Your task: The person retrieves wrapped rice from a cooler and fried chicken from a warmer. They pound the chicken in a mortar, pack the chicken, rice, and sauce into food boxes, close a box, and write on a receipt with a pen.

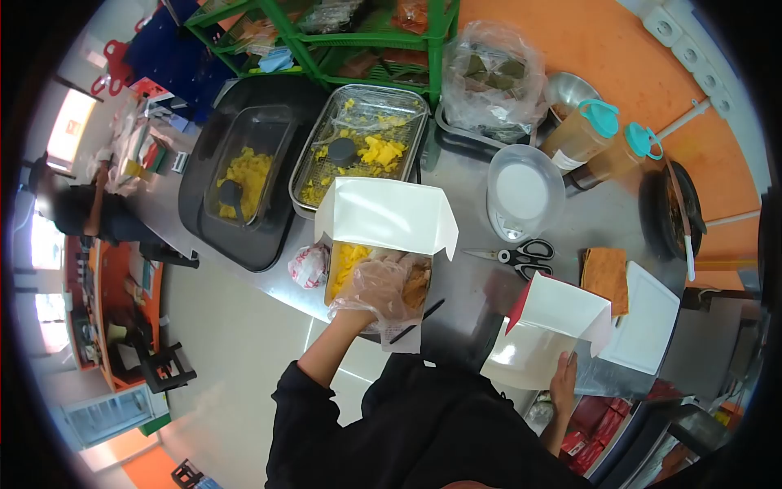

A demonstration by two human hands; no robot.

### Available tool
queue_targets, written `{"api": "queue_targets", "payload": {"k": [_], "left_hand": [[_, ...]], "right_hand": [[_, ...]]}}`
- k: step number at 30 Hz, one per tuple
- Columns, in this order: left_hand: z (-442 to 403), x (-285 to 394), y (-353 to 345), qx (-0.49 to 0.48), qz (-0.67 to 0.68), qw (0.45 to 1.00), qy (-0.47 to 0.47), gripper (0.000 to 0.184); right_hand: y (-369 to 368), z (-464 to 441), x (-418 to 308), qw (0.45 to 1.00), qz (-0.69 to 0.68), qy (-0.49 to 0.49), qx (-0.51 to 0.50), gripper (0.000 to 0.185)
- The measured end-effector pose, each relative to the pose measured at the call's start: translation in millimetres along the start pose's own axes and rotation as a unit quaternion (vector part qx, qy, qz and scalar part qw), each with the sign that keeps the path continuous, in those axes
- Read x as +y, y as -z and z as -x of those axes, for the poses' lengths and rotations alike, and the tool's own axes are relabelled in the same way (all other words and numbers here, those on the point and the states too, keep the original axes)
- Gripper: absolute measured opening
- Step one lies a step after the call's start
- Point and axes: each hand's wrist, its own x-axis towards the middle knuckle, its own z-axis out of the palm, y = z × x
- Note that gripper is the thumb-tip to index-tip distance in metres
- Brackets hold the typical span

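Note:
My left hand (379, 292), in a clear plastic glove, reaches into an open cardboard takeaway box (387, 213) at the table's near edge. Yellow food (350, 262) fills the box's left part, and brownish food (417, 285) shows at its right. The fingers of this hand are blurred by the plastic and partly hidden, so their grip is unclear. My bare right hand (563, 381) grips the near right side of a second open cardboard box (529, 346), whose visible inside holds no food. A crumpled red-and-white wrapped bundle (309, 266) lies left of the first box.
Behind are a metal tray (303, 175) and a black-rimmed container (281, 130), both with yellow food. Scissors (521, 257), a plastic tub (524, 196), teal-lidded bottles (582, 134), a white board (643, 318) and a pan (680, 204) stand rightward. Another person (81, 200) is far left.

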Motion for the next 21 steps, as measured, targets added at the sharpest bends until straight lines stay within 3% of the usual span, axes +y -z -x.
{"api": "queue_targets", "payload": {"k": [2,5,8,15,17,21], "left_hand": [[-3,2,4,-0.05,-0.042,0.998,-0.001,0.078],[-5,-2,1,0.01,-0.094,0.992,-0.089,0.076],[-3,2,8,-0.012,-0.07,0.992,-0.108,0.077],[-6,7,16,-0.084,-0.121,0.979,-0.138,0.082],[-7,7,14,-0.132,-0.158,0.971,-0.121,0.082],[-4,6,12,-0.134,-0.178,0.967,-0.123,0.082]], "right_hand": [[-9,-15,36,0.986,0.061,0.148,0.042,0.061],[-1,3,-12,0.998,0.001,0.063,0.002,0.06],[-3,6,-12,0.999,-0.038,0.017,-0.006,0.059],[-4,12,-18,0.999,-0.028,0.024,0.008,0.058],[-7,9,-11,0.996,0.009,0.079,0.026,0.056],[-13,7,0,0.994,0.026,0.093,0.046,0.054]]}}
